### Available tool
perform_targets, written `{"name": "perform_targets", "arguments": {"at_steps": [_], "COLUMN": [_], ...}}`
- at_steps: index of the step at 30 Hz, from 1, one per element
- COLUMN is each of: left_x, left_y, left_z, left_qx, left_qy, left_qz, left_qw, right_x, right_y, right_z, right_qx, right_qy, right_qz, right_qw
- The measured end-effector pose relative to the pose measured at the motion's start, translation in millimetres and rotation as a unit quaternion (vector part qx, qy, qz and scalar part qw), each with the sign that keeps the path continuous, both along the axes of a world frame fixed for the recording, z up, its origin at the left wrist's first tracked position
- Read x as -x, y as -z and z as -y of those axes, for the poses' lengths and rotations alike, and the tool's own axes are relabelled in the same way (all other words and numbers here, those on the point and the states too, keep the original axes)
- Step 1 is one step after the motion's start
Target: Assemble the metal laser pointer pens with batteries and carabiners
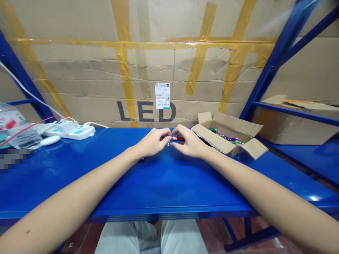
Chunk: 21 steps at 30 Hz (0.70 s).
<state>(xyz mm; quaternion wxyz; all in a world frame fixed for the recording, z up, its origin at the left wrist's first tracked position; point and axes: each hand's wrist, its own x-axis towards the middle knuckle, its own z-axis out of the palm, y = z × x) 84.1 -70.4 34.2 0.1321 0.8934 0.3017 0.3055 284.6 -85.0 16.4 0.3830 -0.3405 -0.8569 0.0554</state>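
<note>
The left hand and the right hand are meeting near the far edge of the blue surface, close to its middle. They are together, and they are pinching a small red and silver tube between their fingertips. The fingers are hiding most of the tube, so I cannot tell what kind of thing it is. Both hands seem to be holding it this way because it is so small and needs careful fingers.

An open cardboard box is sitting just beside the right hand, near the far edge. Its flaps are folded out, maybe so that the thin colored tubes inside are easy to reach. They are lying in a loose pile.

Near the far left corner, a white power strip is holding some plugs, and its wires are running along the back. A white oval thing is lying just in front of it. A clear plastic bag is sitting at the left edge. A big taped cardboard sheet is standing behind the surface, maybe to close off the back.
</note>
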Motion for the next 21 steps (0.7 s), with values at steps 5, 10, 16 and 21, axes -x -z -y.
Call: {"name": "perform_targets", "arguments": {"at_steps": [5,10,16,21], "left_x": [-0.1,0.3,0.1,-0.5], "left_y": [1.5,1.2,0.4,1.2], "left_z": [0.0,0.2,0.3,1.0], "left_qx": [0.001,-0.044,-0.056,-0.029], "left_qy": [0.009,0.006,0.004,0.001], "left_qz": [0.005,-0.004,-0.035,-0.035], "left_qw": [1.0,0.999,0.998,0.999], "right_x": [-2.1,-3.3,-2.2,-1.5], "right_y": [-1.7,-2.1,-4.3,-7.4], "right_z": [-2.2,-3.5,-0.4,1.4], "right_qx": [0.047,0.139,0.222,0.258], "right_qy": [-0.007,-0.023,-0.041,-0.05], "right_qz": [-0.044,-0.087,-0.102,-0.111], "right_qw": [0.998,0.986,0.969,0.959]}}
